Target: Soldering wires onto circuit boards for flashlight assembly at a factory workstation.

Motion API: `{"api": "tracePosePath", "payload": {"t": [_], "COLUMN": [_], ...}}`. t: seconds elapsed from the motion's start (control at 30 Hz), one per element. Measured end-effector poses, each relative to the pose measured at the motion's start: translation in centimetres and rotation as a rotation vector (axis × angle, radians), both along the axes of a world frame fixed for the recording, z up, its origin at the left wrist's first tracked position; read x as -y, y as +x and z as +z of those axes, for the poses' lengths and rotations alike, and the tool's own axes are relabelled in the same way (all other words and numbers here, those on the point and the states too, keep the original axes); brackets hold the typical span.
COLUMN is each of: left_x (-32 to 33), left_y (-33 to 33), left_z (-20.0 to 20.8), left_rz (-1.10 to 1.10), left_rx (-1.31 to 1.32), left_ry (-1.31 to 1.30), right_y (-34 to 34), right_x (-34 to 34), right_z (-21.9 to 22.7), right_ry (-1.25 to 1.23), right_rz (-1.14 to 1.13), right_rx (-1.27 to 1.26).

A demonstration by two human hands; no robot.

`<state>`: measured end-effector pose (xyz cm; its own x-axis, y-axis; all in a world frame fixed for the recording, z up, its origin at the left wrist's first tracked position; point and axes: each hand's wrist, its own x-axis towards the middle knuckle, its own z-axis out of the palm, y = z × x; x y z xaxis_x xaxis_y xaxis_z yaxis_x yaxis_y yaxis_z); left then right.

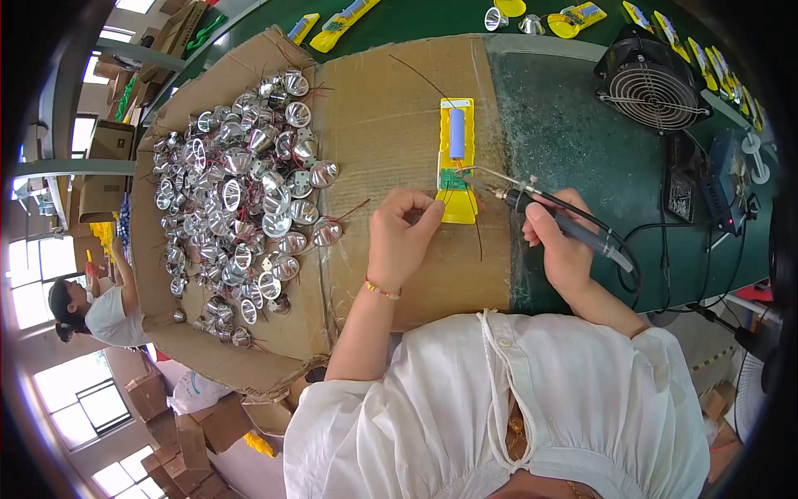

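A yellow plastic flashlight housing (457,213) lies lengthwise on the cardboard in front of me. It carries a blue cylindrical battery cell (457,137) and a small green circuit board (451,180). My left hand (397,237) is beside its lower left edge, thumb and forefinger pinched on a thin dark wire (446,201) by the board. In my right hand (568,254) is a soldering iron (586,235) with a thin solder-feed tube (503,176) fixed to it. The iron's tip points at the board from the right; whether it touches cannot be made out.
A cardboard box (320,283) of silver reflector cups with wires stands at left. A black fan (652,91) and a dark control unit (727,187) sit on the green table at right. More yellow housings (337,29) line the far side. Another person (112,316) works at far left.
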<state>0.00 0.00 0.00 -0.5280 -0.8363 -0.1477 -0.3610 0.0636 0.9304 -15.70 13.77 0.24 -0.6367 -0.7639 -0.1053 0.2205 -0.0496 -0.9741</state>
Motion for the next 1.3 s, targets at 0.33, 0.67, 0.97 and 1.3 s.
{"api": "tracePosePath", "payload": {"t": [0.33, 0.67, 0.97, 1.3], "left_x": [0.4, 8.5, 25.4, 19.2], "left_y": [-0.2, -9.0, -16.0, -10.4], "left_z": [0.8, 3.6, 1.5, 3.8], "left_rz": [0.106, -0.214, 0.237, -0.157], "left_rx": [-0.100, 0.219, 0.767, 0.868], "left_ry": [0.141, -0.160, -0.879, -0.798], "right_y": [-1.7, -4.5, -4.3, -4.6], "right_x": [-1.1, -1.7, -2.6, -1.6], "right_z": [-0.6, -1.3, -3.0, -2.5], "right_ry": [-0.074, 0.040, 0.035, 0.035], "right_rz": [-0.073, -0.232, -0.212, -0.181], "right_rx": [-0.051, -0.080, -0.013, -0.033]}}
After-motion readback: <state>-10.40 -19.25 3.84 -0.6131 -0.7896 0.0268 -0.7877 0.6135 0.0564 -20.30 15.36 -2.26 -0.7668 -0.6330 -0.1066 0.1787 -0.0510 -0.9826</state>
